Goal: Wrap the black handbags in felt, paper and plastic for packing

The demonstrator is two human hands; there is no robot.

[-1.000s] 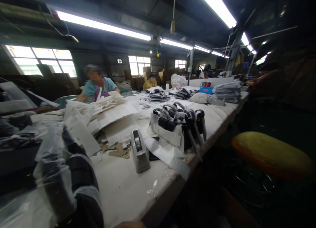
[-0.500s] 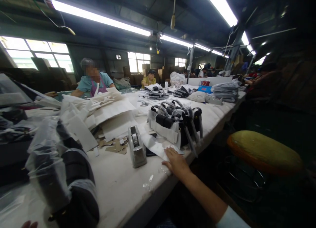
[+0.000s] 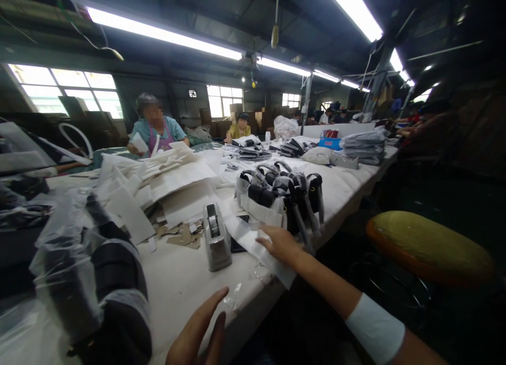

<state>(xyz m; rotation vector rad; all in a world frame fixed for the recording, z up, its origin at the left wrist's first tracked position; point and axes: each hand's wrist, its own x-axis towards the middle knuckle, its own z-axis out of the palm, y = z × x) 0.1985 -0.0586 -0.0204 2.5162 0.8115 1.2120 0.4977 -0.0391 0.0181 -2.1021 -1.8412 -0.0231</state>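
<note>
My right hand [image 3: 281, 245] lies on a white sheet [image 3: 247, 236], fingers stretched out and thumb apart. The near end of the sheet hangs over the table edge, and a dark flat object [image 3: 237, 246] shows partly from under it. Just behind this hand stands a row of black handbags [image 3: 263, 196] with pale wrapping on their bodies and straps. My left hand [image 3: 200, 328] is low in the middle, fingers apart and nothing in it, near scraps of clear film [image 3: 234, 296]. Between the hands and the paper pile stands a grey tape dispenser [image 3: 217, 244].
Black bags in clear plastic [image 3: 118, 280] stand at the near left. A heap of white sheets [image 3: 174, 180] and brown card scraps [image 3: 185, 237] lie beyond. A yellow stool [image 3: 429, 244] is at right. A co-worker [image 3: 158, 128] handles white material across the table.
My left hand has come in from the lower left corner towards the middle. The white sheet has slid nearer, over the table edge, with my right hand on it.
</note>
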